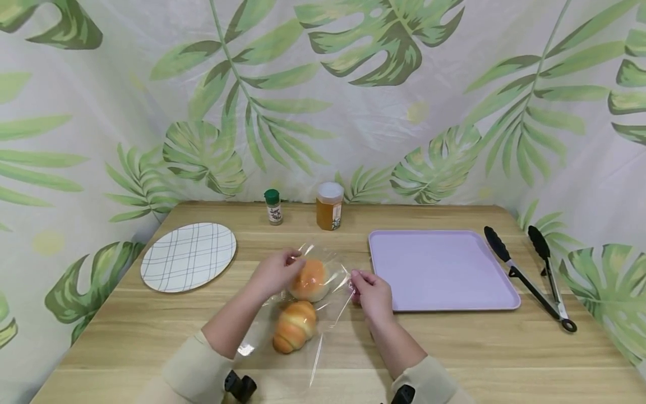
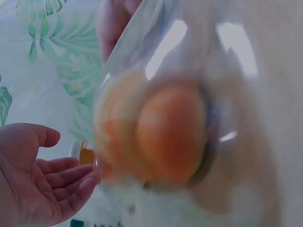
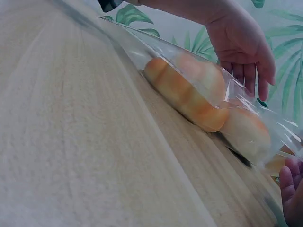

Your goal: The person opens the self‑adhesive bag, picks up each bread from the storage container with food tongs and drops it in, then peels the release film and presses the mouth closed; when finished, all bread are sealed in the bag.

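A clear plastic bag [image 1: 330, 306] lies on the table with a round bun [image 1: 310, 279] towards the back and a croissant-shaped roll [image 1: 294, 328] nearer the front. My left hand [image 1: 276, 273] is at the bag's back left, beside the bun. In the left wrist view this hand [image 2: 45, 177] has its thumb apart and its fingers loosely bent, fingertips right at the film. With thumb and fingers my right hand [image 1: 373, 294] pinches the bag's right edge, where the film gathers. The right wrist view shows the film draped over the roll [image 3: 184, 97] and bun [image 3: 246, 135].
To the right lies a purple tray [image 1: 439, 272], with black-handled tongs [image 1: 535, 286] beyond it. A checked white plate [image 1: 189, 258] is at the left. At the back stand a green-capped shaker [image 1: 273, 207] and an amber jar [image 1: 330, 207], before a leaf-patterned curtain [image 1: 363, 140].
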`<action>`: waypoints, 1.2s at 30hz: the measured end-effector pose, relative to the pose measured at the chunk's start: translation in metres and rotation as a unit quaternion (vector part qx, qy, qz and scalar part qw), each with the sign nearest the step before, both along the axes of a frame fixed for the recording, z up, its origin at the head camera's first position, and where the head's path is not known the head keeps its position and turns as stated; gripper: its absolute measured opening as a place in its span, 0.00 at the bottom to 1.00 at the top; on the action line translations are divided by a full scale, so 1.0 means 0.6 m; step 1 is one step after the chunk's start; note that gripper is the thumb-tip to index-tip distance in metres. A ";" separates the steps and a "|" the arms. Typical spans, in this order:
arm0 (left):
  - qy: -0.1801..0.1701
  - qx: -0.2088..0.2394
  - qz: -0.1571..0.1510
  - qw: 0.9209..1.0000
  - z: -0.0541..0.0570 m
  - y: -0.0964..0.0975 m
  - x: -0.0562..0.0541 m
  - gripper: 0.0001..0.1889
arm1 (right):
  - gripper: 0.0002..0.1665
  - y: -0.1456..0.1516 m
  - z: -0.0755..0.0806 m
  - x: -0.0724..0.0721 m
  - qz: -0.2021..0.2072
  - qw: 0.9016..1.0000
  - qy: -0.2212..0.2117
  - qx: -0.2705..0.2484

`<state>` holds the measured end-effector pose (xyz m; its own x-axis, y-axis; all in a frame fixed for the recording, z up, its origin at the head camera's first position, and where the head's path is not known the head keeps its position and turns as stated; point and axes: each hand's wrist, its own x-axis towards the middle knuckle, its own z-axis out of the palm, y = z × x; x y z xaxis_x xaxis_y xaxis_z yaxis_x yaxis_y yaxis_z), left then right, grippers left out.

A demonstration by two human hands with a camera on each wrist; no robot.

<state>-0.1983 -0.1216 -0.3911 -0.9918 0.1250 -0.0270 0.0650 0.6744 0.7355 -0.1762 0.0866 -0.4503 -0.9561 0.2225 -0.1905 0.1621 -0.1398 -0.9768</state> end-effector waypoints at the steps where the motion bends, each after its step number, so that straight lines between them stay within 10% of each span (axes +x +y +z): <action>1: -0.002 0.000 0.002 1.000 -0.001 -0.008 -0.010 0.22 | 0.17 0.000 0.000 -0.001 -0.001 1.000 -0.001 -0.001; 9: -0.076 0.037 0.038 0.996 -0.038 -0.037 -0.091 0.20 | 0.17 -0.006 -0.008 -0.002 0.001 1.000 -0.011 -0.006; 23: -0.162 0.203 0.060 0.964 -0.076 -0.041 -0.112 0.16 | 0.20 -0.003 0.009 0.005 0.044 0.999 -0.022 0.007; 36: -0.054 0.442 0.010 0.896 0.017 -0.049 -0.042 0.05 | 0.16 0.043 0.108 0.002 0.059 0.992 0.114 0.003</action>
